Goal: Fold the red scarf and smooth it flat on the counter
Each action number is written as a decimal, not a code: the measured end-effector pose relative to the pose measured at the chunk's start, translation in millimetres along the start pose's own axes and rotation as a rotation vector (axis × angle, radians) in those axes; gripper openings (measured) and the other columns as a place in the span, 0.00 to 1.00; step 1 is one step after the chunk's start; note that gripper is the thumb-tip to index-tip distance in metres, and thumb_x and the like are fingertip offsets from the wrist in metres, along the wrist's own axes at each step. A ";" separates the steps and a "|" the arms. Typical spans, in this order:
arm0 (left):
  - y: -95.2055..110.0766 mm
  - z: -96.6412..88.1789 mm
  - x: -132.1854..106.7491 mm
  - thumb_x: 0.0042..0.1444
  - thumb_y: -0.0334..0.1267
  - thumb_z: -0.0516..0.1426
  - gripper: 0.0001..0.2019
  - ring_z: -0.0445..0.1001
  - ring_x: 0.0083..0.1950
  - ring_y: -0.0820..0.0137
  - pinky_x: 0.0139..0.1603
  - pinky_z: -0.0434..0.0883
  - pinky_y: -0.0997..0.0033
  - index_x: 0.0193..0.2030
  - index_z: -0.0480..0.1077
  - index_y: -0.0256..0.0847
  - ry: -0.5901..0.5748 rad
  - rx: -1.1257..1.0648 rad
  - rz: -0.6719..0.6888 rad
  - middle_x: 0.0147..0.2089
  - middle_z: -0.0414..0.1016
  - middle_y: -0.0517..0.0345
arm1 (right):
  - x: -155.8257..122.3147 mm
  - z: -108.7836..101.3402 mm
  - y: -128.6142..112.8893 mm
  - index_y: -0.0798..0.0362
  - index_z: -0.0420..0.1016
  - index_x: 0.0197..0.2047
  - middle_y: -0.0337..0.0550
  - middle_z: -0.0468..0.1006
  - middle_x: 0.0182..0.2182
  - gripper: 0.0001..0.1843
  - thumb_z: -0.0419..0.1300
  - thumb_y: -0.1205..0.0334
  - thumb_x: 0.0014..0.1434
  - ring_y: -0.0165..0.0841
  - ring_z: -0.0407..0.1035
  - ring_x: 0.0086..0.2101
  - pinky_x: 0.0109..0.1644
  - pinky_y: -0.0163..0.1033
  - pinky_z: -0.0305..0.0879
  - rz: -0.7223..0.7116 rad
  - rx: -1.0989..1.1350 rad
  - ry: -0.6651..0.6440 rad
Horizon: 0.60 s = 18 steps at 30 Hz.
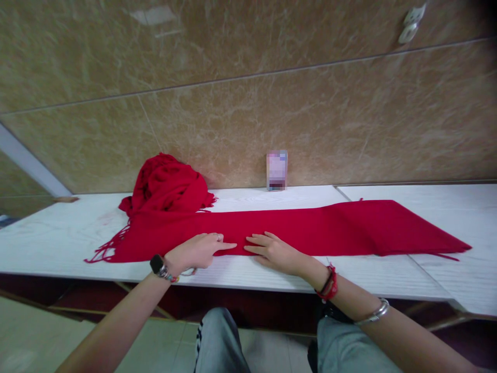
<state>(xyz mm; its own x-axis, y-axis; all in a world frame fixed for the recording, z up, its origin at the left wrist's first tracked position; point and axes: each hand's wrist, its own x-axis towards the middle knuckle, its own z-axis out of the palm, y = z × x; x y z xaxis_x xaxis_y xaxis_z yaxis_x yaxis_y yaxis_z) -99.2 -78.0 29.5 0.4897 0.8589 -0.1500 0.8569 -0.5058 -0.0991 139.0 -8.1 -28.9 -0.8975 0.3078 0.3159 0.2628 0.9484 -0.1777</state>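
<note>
A long red scarf (267,223) lies flat, folded into a strip, along the white table. Its fringe (111,246) spreads at the left end, and the right end tapers to a point. My left hand (196,252) rests on the strip's near edge, its index finger stretched to the right and the other fingers partly hidden. Just right of it, my right hand (275,252) lies palm down on the same edge with fingers spread. Neither hand visibly grips the cloth. Behind the left end sits a bunched heap of red fringed fabric (166,184).
The white table (252,277) runs along a brown marbled tile wall (233,124). A small blurred box or phone-like object (277,171) leans upright against the wall. A white cat-shaped piece (412,23) is on the wall, upper right. Open compartments show under the tabletop.
</note>
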 end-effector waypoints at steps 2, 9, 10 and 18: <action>0.1 -5.8 3.5 0.55 0.33 0.53 0.17 0.68 0.47 0.67 0.49 0.63 0.71 0.52 0.68 0.47 -0.003 -0.100 0.033 0.47 0.68 0.55 | -0.8 -2.3 -0.4 0.47 0.63 0.58 0.47 0.64 0.57 0.21 0.48 0.56 0.63 0.37 0.54 0.58 0.60 0.52 0.48 0.000 0.022 -0.048; 1.4 31.6 27.2 0.64 0.44 0.43 0.21 0.45 0.66 0.62 0.61 0.49 0.53 0.63 0.53 0.49 0.102 -0.139 -0.099 0.67 0.48 0.53 | -2.9 -6.2 -2.1 0.44 0.58 0.61 0.49 0.56 0.61 0.23 0.45 0.51 0.63 0.41 0.46 0.61 0.60 0.57 0.43 0.015 0.001 -0.121; 1.3 37.0 27.3 0.63 0.45 0.43 0.22 0.42 0.67 0.62 0.61 0.47 0.50 0.64 0.50 0.50 0.087 -0.132 -0.119 0.68 0.46 0.54 | -3.1 -6.1 -2.2 0.44 0.57 0.61 0.48 0.55 0.61 0.23 0.45 0.51 0.63 0.41 0.45 0.61 0.60 0.57 0.43 0.016 -0.002 -0.131; -3.6 25.2 28.2 0.64 0.47 0.40 0.25 0.36 0.68 0.62 0.62 0.43 0.48 0.66 0.42 0.47 0.115 -0.150 -0.220 0.69 0.38 0.51 | -3.6 -0.8 9.9 0.49 0.56 0.62 0.50 0.55 0.61 0.24 0.47 0.56 0.63 0.41 0.45 0.61 0.61 0.56 0.44 0.235 -0.112 0.095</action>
<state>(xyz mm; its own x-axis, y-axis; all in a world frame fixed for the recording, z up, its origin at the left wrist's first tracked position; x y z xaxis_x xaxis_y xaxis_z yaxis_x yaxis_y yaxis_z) -92.5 -53.9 0.9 0.2970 0.9545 -0.0278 0.9546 -0.2962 0.0312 145.1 0.2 -31.1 -0.7711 0.5215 0.3653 0.5023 0.8508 -0.1542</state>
